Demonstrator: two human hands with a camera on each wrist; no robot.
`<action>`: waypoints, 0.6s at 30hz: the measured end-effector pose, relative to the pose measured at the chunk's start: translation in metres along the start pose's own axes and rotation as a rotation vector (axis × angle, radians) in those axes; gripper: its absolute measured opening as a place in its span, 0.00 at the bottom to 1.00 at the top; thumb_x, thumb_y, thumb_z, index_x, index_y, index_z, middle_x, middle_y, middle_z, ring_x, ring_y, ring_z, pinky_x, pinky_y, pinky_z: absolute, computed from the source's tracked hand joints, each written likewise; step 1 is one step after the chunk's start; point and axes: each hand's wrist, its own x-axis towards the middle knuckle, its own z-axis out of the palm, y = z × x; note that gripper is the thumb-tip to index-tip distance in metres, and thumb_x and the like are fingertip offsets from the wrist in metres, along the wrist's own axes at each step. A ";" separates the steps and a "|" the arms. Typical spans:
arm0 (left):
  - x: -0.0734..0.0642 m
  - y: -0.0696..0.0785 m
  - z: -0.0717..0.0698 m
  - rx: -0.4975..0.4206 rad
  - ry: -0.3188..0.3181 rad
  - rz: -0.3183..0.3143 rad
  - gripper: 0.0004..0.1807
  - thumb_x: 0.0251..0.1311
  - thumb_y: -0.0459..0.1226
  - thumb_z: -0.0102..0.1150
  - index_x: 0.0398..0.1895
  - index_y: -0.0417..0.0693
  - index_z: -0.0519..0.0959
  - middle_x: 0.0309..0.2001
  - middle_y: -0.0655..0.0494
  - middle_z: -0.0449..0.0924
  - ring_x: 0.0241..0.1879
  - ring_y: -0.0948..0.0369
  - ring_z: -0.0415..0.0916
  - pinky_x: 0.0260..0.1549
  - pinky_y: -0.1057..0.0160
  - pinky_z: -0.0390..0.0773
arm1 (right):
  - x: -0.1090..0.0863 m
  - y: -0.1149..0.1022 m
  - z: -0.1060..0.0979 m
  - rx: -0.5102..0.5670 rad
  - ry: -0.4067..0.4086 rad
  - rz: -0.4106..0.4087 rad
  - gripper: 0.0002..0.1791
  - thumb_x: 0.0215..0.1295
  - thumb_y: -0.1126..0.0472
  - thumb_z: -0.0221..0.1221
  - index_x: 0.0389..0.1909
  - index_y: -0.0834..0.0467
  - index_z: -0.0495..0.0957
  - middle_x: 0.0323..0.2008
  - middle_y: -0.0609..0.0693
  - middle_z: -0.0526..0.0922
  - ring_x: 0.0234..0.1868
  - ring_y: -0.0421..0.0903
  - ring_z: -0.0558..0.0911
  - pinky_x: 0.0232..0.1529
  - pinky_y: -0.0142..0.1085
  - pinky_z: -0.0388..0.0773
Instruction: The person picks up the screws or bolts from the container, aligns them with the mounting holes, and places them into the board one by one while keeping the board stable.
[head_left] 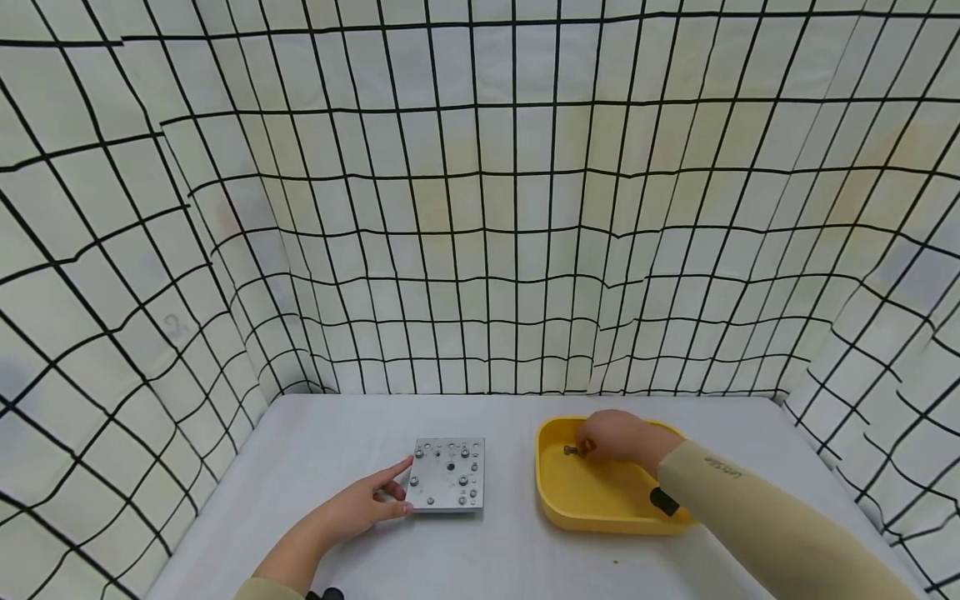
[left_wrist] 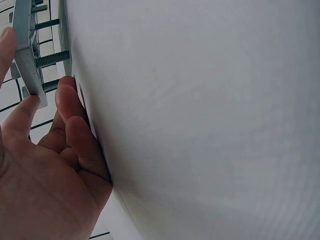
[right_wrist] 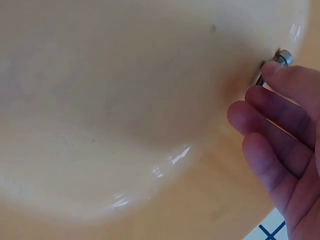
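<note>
My left hand (head_left: 365, 502) grips the left side of a square metal plate (head_left: 442, 493), with the thumb at its near corner and a finger farther up the edge. Several bolts stand in holes across the plate. In the left wrist view, their threaded shanks (left_wrist: 52, 59) stick out beneath it. Over the far part of a yellow tray (head_left: 551, 497), my right hand (head_left: 618, 435) pinches a metal bolt between thumb and fingers. The bolt's round head (right_wrist: 286, 56) shows past the thumb in the right wrist view; the fingers hide part of its shank.
Plate and tray stand apart on a white tabletop (head_left: 510, 554), plate to the left, tray to the right. White walls with a black grid (head_left: 495, 250) enclose the back and sides. A tiny dark speck (head_left: 616, 562) lies in front of the tray.
</note>
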 end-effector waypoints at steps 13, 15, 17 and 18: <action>-0.001 0.000 0.001 -0.009 -0.011 0.019 0.48 0.55 0.50 0.71 0.77 0.52 0.60 0.45 0.56 0.75 0.38 0.59 0.71 0.35 0.60 0.70 | 0.004 -0.005 0.005 -0.068 0.014 -0.064 0.06 0.62 0.67 0.65 0.29 0.53 0.82 0.23 0.41 0.73 0.27 0.41 0.69 0.36 0.35 0.72; -0.001 0.000 0.000 -0.010 -0.013 0.020 0.47 0.55 0.50 0.71 0.77 0.52 0.60 0.45 0.56 0.75 0.38 0.59 0.71 0.35 0.61 0.70 | 0.004 -0.006 0.005 -0.078 0.017 -0.076 0.06 0.62 0.67 0.65 0.28 0.53 0.82 0.23 0.41 0.73 0.27 0.41 0.69 0.36 0.35 0.72; 0.000 -0.001 0.000 -0.009 -0.012 0.022 0.48 0.55 0.50 0.71 0.77 0.52 0.60 0.45 0.56 0.75 0.37 0.58 0.71 0.35 0.60 0.70 | 0.005 -0.006 0.006 -0.090 0.020 -0.081 0.06 0.62 0.66 0.66 0.28 0.53 0.81 0.23 0.41 0.73 0.26 0.41 0.69 0.35 0.35 0.71; 0.000 -0.001 0.000 -0.008 -0.011 0.021 0.48 0.54 0.51 0.71 0.77 0.52 0.60 0.45 0.56 0.75 0.37 0.58 0.71 0.35 0.60 0.70 | 0.005 -0.006 0.006 -0.095 0.020 -0.085 0.06 0.62 0.66 0.66 0.28 0.53 0.81 0.22 0.41 0.72 0.26 0.41 0.68 0.35 0.35 0.71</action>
